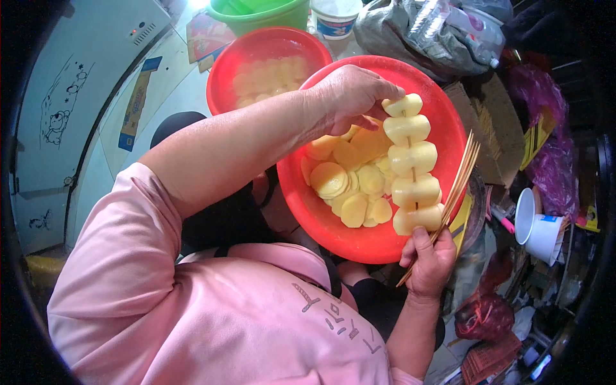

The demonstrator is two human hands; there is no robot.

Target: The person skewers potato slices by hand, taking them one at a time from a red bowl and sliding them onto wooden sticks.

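My left hand [356, 96] pinches the top end of a potato skewer [412, 157], its fingers against the uppermost slice. Several thick, pale yellow potato pieces are threaded in a row on the thin stick, with gaps between them. My right hand [430, 263] is closed at the lower end, thumb against the bottom piece, and also grips a bundle of bamboo skewers [463, 176] that fans up to the right. Below the skewer is a large red basin [301, 215] holding loose potato slices [353, 208].
A smaller red basin [224, 67] with pale potato pieces stands behind, near a green tub [269, 22] and a white bucket [335, 19]. To the right are a cardboard box [497, 115], purple plastic [545, 147], white cups [545, 234] and a red net bag [484, 317].
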